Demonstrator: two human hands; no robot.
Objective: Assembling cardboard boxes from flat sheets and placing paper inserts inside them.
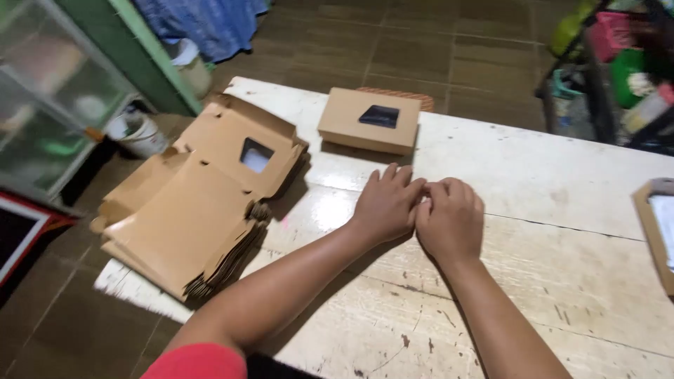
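My left hand (385, 203) lies flat on the worn white table (547, 175), fingers stretched forward and together. My right hand (449, 219) rests right beside it with fingers curled under, touching the left hand's fingertips. Neither hand holds anything that I can see. Just beyond the hands stands a folded brown cardboard box (370, 119) with a dark window in its lid. At the table's left end lies a stack of flat, unfolded brown box blanks (200, 210), the top one with a window cutout.
Another brown windowed piece (656, 231) pokes in at the right edge. A white bucket (140, 133) and a green cabinet (147, 56) stand on the floor at left. A rack with coloured items (618, 63) is at the back right.
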